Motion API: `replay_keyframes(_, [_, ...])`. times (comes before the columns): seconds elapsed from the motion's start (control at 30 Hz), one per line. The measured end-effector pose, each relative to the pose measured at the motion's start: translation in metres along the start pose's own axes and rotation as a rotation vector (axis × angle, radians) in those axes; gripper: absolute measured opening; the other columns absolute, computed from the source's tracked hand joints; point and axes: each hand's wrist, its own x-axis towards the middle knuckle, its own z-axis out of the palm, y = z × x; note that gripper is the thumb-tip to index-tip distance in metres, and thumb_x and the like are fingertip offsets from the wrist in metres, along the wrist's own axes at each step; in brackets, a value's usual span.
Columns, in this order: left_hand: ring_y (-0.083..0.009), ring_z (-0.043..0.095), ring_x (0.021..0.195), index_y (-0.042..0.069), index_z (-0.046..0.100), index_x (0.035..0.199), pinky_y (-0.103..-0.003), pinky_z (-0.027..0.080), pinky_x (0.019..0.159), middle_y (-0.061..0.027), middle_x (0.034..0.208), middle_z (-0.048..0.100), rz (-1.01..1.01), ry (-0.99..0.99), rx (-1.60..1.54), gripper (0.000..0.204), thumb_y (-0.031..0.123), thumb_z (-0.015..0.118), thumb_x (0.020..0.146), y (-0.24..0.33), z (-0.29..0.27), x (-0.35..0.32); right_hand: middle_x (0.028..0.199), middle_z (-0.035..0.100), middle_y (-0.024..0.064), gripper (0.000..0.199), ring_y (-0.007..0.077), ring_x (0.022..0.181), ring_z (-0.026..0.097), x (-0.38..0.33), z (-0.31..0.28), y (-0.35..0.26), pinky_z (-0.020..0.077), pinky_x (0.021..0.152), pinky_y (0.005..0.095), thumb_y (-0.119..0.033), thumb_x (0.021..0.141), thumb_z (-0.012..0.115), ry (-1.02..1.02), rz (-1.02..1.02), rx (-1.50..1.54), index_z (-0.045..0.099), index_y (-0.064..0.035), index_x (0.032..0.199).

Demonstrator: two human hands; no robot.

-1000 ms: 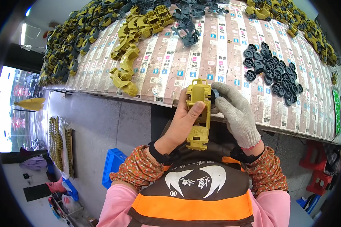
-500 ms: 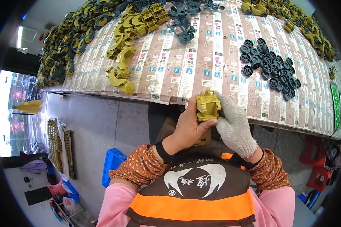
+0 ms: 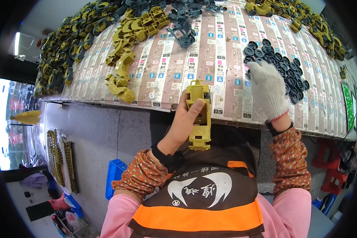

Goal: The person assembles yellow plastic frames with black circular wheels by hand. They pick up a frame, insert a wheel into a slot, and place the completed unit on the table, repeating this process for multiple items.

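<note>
My left hand (image 3: 185, 121), bare, grips a yellow plastic toy-truck body (image 3: 198, 115) upright in front of my chest, at the table's near edge. My right hand (image 3: 268, 88), in a white knit glove, is stretched out over the table and reaches into a pile of small black wheels (image 3: 279, 65); its fingertips touch the nearest wheels. Whether a wheel is in the fingers is hidden by the glove.
The table (image 3: 174, 71) is covered with printed paper strips. Loose yellow truck parts (image 3: 125, 65) lie at the left, dark grey frames (image 3: 182, 27) at the back, more yellow parts (image 3: 305, 20) at the far right. A blue crate (image 3: 114, 176) and red stools (image 3: 331, 166) stand on the floor.
My right hand let go of the yellow truck body and moved up and right to the black wheels. The left hand turned the body upright again and holds it alone.
</note>
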Motion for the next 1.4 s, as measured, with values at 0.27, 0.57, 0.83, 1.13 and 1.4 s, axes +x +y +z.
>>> replay_keyframes(0.27, [-0.0141,0.071,0.085,0.011,0.056,0.136,-0.032,0.063,0.071,-0.0033,0.103,0.068,-0.076,0.035,-0.205,0.050,0.052,0.060,0.108,0.002,-0.008,-0.002,0.107,0.066,0.0169,0.021,0.0364,0.106,0.067,0.014,0.019,0.020,0.0584,0.087,0.0457,-0.007,0.089,0.066,-0.151,-0.075,-0.084,0.071,-0.0059,0.110])
replay_keyframes(0.57, [-0.0177,0.071,0.079,0.013,0.056,0.125,-0.034,0.063,0.065,-0.0051,0.095,0.067,0.004,0.145,-0.380,0.043,0.051,0.063,0.107,0.011,-0.003,0.003,0.098,0.073,0.0173,0.025,0.0376,0.095,0.073,-0.037,-0.008,-0.031,0.0584,0.084,0.0449,-0.012,0.094,0.068,-0.288,0.142,0.652,0.058,-0.0041,0.115])
replay_keyframes(0.83, [-0.0166,0.072,0.081,0.012,0.055,0.127,-0.034,0.064,0.068,-0.0048,0.100,0.068,0.110,0.171,-0.312,0.041,0.048,0.062,0.109,0.007,-0.001,0.004,0.116,0.071,0.0197,0.040,0.0292,0.108,0.073,-0.083,-0.016,-0.105,0.0576,0.093,0.0377,-0.003,0.094,0.070,-0.282,0.358,1.229,0.064,0.0005,0.134])
replay_keyframes(1.13, [-0.0094,0.066,0.086,0.011,0.052,0.129,-0.029,0.061,0.073,-0.0008,0.105,0.063,0.302,0.244,-0.198,0.037,0.038,0.066,0.108,-0.002,-0.002,0.004,0.113,0.072,0.0162,0.026,0.0220,0.106,0.072,-0.095,-0.023,-0.118,0.0568,0.093,0.0353,-0.004,0.098,0.066,-0.353,0.486,1.358,0.065,0.0026,0.124])
replay_keyframes(1.4, [-0.0074,0.065,0.089,0.010,0.050,0.131,-0.028,0.061,0.076,-0.0003,0.108,0.062,0.355,0.229,-0.198,0.040,0.034,0.071,0.106,0.002,0.004,0.000,0.110,0.074,0.0151,0.027,0.0195,0.103,0.074,-0.096,-0.014,-0.120,0.0581,0.093,0.0360,-0.002,0.100,0.064,-0.314,0.493,1.298,0.063,0.0021,0.126])
